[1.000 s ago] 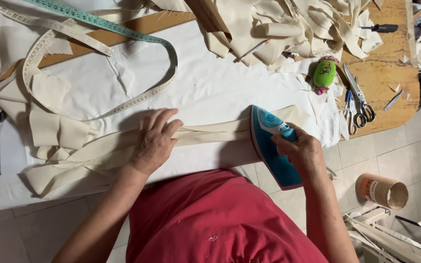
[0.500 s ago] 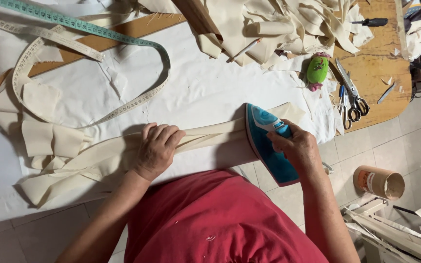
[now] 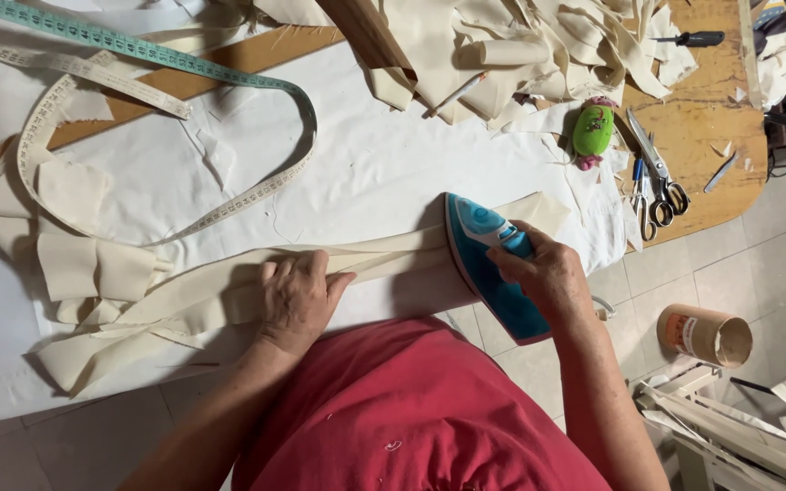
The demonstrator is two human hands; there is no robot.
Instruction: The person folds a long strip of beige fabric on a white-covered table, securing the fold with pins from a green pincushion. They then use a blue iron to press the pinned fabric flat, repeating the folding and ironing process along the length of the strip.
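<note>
Folded pieces: over at the far left, cream pieces lie stacked where the long strip begins; any tug along the strip could drag them out of their folds.
Tape measure: looping across the white cloth just beyond the strip; if the iron runs wide it could catch the tape, and heat would likely warp it.
Left hand: flat on the fabric strip, fingers together, palm pressing down, nothing clamped in its grip. It sits right in the iron's path, near but not touching — a burn is the big risk if the iron slides left faster than the hand backs off.
Fabric strip: lying left to right along the near edge of the counter, one end under the iron. If the hand lets the tension go, a crease may get pressed in for good.
Iron: blue, sole down on the strip's right part. Left sitting in one spot, it could scorch the cream cloth.
Right hand: grip wrapped tight round the iron's handle; near the counter's edge, a slip could send the iron over the side.
Scissors: right of the iron, beside a green pincushion; a wide swing could knock them.
Scrap pile: far side, well apart, no worry.
</note>
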